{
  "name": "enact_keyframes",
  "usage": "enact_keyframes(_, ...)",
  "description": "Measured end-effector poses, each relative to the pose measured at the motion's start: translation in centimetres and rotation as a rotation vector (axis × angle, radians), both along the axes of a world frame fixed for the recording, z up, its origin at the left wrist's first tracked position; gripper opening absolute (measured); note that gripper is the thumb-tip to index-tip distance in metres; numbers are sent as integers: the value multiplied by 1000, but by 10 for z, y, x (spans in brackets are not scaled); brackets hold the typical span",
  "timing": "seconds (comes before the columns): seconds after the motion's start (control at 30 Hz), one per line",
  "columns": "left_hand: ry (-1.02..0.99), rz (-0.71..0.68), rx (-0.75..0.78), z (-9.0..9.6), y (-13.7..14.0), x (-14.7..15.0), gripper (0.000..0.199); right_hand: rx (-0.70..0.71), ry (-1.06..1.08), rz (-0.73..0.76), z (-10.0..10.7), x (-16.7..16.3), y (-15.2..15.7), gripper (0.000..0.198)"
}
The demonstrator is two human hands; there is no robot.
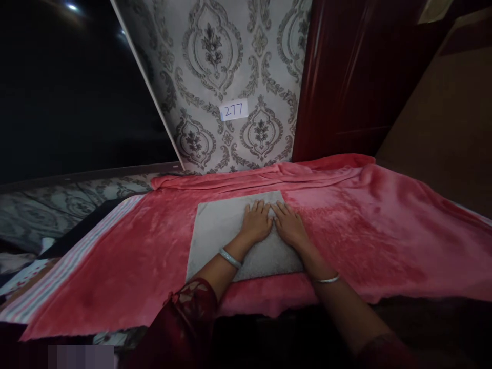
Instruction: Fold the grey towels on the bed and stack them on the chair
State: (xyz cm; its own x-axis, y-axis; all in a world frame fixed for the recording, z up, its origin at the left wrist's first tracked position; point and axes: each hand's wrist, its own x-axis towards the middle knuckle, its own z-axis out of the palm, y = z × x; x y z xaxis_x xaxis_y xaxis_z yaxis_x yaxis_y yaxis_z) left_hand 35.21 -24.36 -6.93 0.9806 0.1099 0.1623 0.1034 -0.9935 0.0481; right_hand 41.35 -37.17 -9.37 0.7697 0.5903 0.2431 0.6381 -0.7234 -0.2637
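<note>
Both hands lie flat and unclenched, palms down, with nothing grasped: the left hand (257,223) and the right hand (291,225) press on a folded-looking grey cloth (215,230), their thumb sides meeting or nearly so and their fingertips pointing away from the body. The cloth sits directly beneath the palms, most of it reaching out to the left of the left hand, while the right hand lies across its right edge. Under the cloth, and spreading well out on either side of the hands, is a red-pink plush blanket (146,246), bunched into folds just beyond the fingertips. Behind the left hand a pale bangle (229,258) circles the wrist, near a dark red patterned sleeve (192,302); a thin silvery bangle (326,280) rings the right wrist. Far to the left of the hands, a striped textile border (80,256) runs along the blanket's side. Straight beyond the hands, damask wallpaper (211,46) carries a paper label (233,109) reading 277, with a dark screen (77,92) to its left and a glossy dark red panel (338,77) to its right.
</note>
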Motion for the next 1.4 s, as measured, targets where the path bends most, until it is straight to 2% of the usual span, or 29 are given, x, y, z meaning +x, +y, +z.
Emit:
enact_keyframes(0.2, 43, 57, 4, 6, 28, -6, 69, -32, 8, -4, 1, -2, -1, 53)
enact_keyframes(0.4, 122, 296, -22, 20, 96, -36, 70, -22, -5, 6, -5, 1, -1, 53)
enact_keyframes(0.57, 122, 474, -115, 21, 147, -68, 65, -15, 2, 6, -10, 4, 0, 52)
enact_keyframes(0.77, 139, 530, -187, 20, 164, -81, 62, 10, -18, 8, -12, 5, 0, 53)
enact_keyframes(0.87, 145, 570, -186, 27, 161, -78, 67, 3, -20, 8, -10, 4, 1, 53)
enact_keyframes(0.97, 92, 586, -126, 38, 145, -70, 71, 10, -36, 6, -7, 2, 2, 52)
enact_keyframes(1.03, 55, 488, -74, 45, 125, -60, 69, 8, -38, -4, -5, 0, 2, 52)
enact_keyframes(1.13, 97, 210, -70, 50, 87, -41, 65, -4, -32, -9, -2, -1, 2, 52)
enact_keyframes(1.23, 161, 17, -90, 42, 50, -22, 64, -4, -33, -2, 0, -2, 2, 53)
enact_keyframes(1.3, 166, -21, -78, 30, 33, -15, 63, -3, -33, 1, 0, -2, 1, 53)
enact_keyframes(1.4, 94, -19, -34, 13, 22, -11, 60, -3, -24, 6, 1, -2, 1, 53)
